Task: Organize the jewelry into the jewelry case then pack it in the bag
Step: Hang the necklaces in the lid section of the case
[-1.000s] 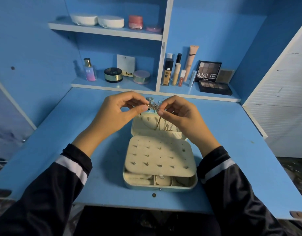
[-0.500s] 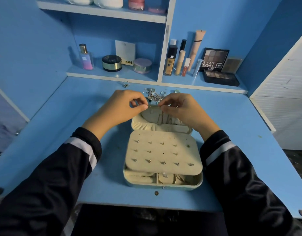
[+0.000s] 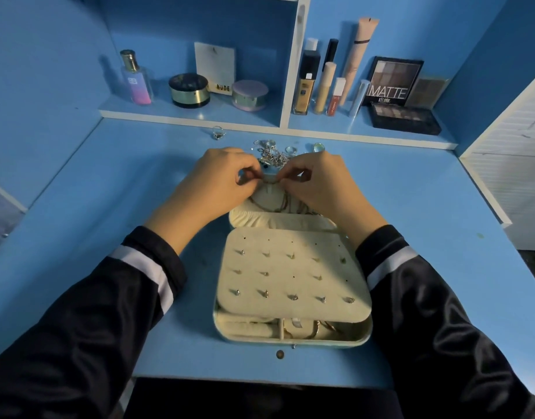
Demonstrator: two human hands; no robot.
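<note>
Obs., left to right.

- Single ring [image 3: 218,133] lies on the desk [image 3: 109,207], beyond your left fingertips and apart from the rest.
- Your left hand [image 3: 221,182]: fingers curled narrow, thumb and forefinger pinched on what looks like a fine chain [image 3: 269,180] at the far edge of the open lid [image 3: 278,220]. The link itself is too small to make out.
- Loose pile [image 3: 272,154] of silver pieces sits just beyond both sets of fingertips, close to them.
- Your right hand [image 3: 320,186]: same narrow pinch on the other end of the chain, tips nearly meeting the left ones.
- Jewelry case [image 3: 290,343] lies open under and nearer than your fingers. Other chains hang in the lid below your fingertips. The earring panel [image 3: 293,276], with studs seated, is toward your wrists. Bag not in view.

Judgement: you are hooking the chain onto the lid's top edge. Most jewelry is not yet in the case.

Risks:
1. Chain slips from one pinch and drops onto the chains below. Cause: small contact, poor light. Result: tangle.
2. Knuckles brush the pile beyond your fingertips. Cause: hands working right beside it. Result: pieces scatter.
3. Wrist presses on the lid or panel. Result: case shifts, studs loosen.
4. The lone ring gets overlooked because it lies off to the left.
</note>
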